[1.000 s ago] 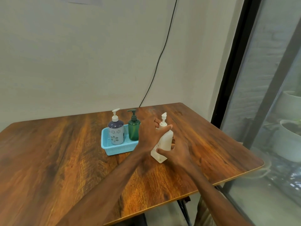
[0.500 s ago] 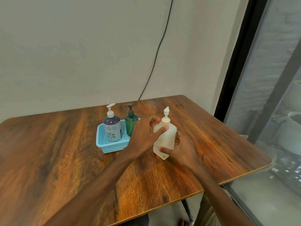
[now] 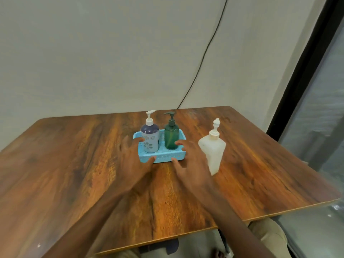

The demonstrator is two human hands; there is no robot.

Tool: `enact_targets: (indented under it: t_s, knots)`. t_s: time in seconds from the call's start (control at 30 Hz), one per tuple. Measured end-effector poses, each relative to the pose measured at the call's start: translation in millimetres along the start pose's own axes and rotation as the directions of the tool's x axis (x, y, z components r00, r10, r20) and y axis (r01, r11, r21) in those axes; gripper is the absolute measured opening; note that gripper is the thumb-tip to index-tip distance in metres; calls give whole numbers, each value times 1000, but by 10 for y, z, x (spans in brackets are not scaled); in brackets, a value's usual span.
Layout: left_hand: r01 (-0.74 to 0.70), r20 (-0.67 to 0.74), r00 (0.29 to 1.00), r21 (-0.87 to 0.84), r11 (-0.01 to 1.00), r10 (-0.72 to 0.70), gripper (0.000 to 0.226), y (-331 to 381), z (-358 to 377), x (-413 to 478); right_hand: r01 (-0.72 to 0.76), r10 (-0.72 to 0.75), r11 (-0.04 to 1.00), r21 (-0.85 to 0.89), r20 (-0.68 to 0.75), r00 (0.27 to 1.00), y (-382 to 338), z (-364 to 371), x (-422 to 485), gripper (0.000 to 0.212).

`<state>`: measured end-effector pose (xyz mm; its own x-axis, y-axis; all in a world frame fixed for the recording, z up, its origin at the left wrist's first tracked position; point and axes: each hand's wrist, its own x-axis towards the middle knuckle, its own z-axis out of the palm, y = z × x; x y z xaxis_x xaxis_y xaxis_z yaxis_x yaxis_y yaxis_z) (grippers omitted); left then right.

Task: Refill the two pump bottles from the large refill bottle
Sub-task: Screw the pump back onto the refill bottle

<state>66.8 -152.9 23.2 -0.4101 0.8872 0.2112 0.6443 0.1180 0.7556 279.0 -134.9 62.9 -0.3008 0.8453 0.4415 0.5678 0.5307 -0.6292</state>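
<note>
Refill bottle [image 3: 212, 153] stands upright on the tabletop [image 3: 74, 164] just right of the blue basket [image 3: 162, 157] holding the floral pump bottle [image 3: 149, 139] and green pump bottle [image 3: 171, 137], while your left hand [image 3: 134, 162] and right hand [image 3: 191, 162] flank that basket, fingers [image 3: 179, 143] spread and empty, probably to draw it nearer.

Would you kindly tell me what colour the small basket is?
The small perforated plastic basket is light blue, seen best in the head view.

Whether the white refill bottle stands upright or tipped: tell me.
Upright: the white refill bottle stands on its base on the table, pump on top.
</note>
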Motion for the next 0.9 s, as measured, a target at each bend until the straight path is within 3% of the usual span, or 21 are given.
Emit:
enact_targets:
  t_s: [0.07, 0.13, 0.27, 0.37, 0.9]
  knots:
    - [-2, 33, 999, 33, 999, 1, 60, -149, -69, 82, -75, 101, 982, -174, 145, 984, -10, 246, 137, 69]
    - [-32, 10, 999, 148, 988, 31, 49, -246, -94, 142, -115, 190, 942, -317, 219, 957, 14, 427, 273, 72]
    - [-28, 37, 999, 90, 996, 25, 33, -346, -66, 275, -210, 303, 894, -395, 190, 934, 77, 608, 504, 43]
    - [-48, 18, 999, 84, 995, 47, 32, -392, -36, 343, -191, 298, 869, -455, 176, 938, 95, 659, 596, 39]
    - [-56, 25, 998, 117, 992, 53, 35, -493, 69, 1265, -189, 223, 936, -298, 85, 971, 274, 991, 1352, 24]
